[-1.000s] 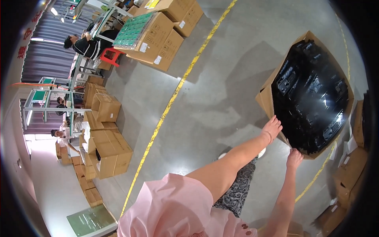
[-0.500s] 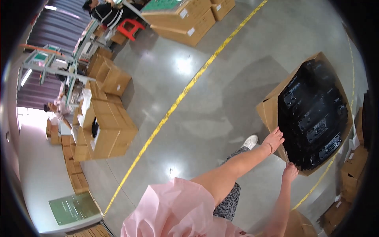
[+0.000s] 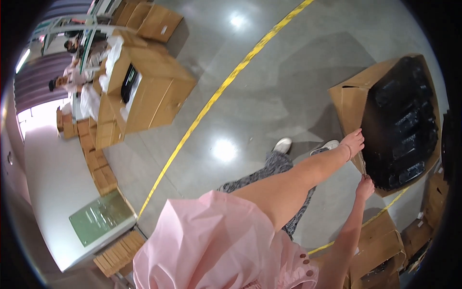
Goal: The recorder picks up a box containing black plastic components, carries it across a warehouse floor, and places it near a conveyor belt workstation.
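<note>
A large open cardboard carton [image 3: 353,98] stands on the grey concrete floor [image 3: 284,82] at the right, lined with a glossy black plastic bag [image 3: 402,123] that fills it; dark blocky shapes show through the film, though what they are cannot be told from here. The left hand [image 3: 353,142] rests on the carton's near rim where the bag meets the cardboard, fingers curled over the edge in a light grip; the right hand [image 3: 365,187] sits just below it on the same edge, closed on the rim (whether it pinches plastic or cardboard is unclear). A yellow floor line [image 3: 216,94] runs diagonally past the carton; a second open carton [image 3: 144,91] stands well apart at the upper left, holding white wrapping and one dark item; more brown boxes [image 3: 94,144] are stacked beside it, too many and too bent by the lens to count; a few further cartons [image 3: 380,245] crowd the lower right.
</note>
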{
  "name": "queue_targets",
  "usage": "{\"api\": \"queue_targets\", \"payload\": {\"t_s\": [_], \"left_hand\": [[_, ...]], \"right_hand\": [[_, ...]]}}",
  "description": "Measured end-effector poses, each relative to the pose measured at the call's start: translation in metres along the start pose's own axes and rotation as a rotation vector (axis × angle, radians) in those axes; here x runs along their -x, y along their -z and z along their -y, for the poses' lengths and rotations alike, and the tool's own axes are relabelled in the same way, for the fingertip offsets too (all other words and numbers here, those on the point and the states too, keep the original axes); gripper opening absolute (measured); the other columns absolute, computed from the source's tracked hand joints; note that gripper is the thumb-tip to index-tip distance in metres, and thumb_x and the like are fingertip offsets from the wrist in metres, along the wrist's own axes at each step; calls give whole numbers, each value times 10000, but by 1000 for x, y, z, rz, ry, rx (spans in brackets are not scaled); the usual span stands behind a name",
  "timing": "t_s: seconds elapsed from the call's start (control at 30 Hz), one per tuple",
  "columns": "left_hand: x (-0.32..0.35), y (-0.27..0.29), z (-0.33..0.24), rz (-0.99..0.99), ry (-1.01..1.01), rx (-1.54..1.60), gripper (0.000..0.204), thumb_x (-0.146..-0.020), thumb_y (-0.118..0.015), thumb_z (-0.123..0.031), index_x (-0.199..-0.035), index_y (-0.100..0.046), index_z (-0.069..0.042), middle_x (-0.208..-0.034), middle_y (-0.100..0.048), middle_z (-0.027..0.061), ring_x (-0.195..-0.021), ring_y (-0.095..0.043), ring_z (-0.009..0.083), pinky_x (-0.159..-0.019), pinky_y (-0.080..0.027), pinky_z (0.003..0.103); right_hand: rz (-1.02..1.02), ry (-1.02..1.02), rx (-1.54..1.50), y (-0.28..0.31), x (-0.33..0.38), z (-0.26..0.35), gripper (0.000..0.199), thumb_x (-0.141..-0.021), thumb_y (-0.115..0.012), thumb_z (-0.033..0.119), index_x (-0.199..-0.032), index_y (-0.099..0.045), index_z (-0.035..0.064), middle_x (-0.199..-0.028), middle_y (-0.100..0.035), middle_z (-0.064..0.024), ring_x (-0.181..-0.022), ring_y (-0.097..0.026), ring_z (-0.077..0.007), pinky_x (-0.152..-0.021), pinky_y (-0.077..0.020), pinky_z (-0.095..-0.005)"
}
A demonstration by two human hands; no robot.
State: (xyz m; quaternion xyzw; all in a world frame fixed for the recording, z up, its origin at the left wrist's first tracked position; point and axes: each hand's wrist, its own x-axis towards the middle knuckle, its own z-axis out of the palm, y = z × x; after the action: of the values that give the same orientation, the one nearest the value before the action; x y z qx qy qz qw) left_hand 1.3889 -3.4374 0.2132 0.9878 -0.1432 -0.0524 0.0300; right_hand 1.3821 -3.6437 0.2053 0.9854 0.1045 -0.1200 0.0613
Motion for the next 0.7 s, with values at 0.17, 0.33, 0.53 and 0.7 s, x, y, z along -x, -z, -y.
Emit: {"api": "queue_targets", "payload": {"t_s": [0.17, 0.33, 0.53, 0.7], "left_hand": [[125, -17, -13, 48, 3, -19, 278, -719, -503, -236, -987, -532, -167, -1092, -481, 7, -1112, -366, 180, -1031, -95, 387], [260, -14, -32, 93, 12, -1, 287, -722, -497, -235, -995, -526, -151, -1105, -474, 19, -1117, -359, 191, -1032, -83, 392], [400, -26, -53, 55, 10, 7, 354, -685, -533, -237, -1020, -512, -125, -1089, -475, 39, -1109, -361, 210, -1029, -94, 395], [509, -44, -53, 80, -53, 6, 380, -691, -525, -224, -1054, -492, -114, -1080, -473, 29, -1103, -364, 200, -1027, -101, 378]], "right_hand": [[20, -41, -21, -35, 124, 55, 251, -779, -538, 305, -768, -611, 65, -708, -599, -164, -665, -591, -313, -584, -469, -415], [88, -47, -12, -45, 245, 105, 238, -784, -532, 295, -795, -615, 72, -712, -605, -156, -665, -593, -308, -590, -472, -406], [55, -62, 10, -68, 367, 162, 186, -781, -523, 261, -837, -612, 107, -714, -603, -136, -654, -584, -297, -601, -456, -397], [10, -108, 40, -99, 463, 207, 184, -754, -556, 255, -829, -614, 97, -739, -607, -126, -694, -581, -278, -645, -443, -380]]}}
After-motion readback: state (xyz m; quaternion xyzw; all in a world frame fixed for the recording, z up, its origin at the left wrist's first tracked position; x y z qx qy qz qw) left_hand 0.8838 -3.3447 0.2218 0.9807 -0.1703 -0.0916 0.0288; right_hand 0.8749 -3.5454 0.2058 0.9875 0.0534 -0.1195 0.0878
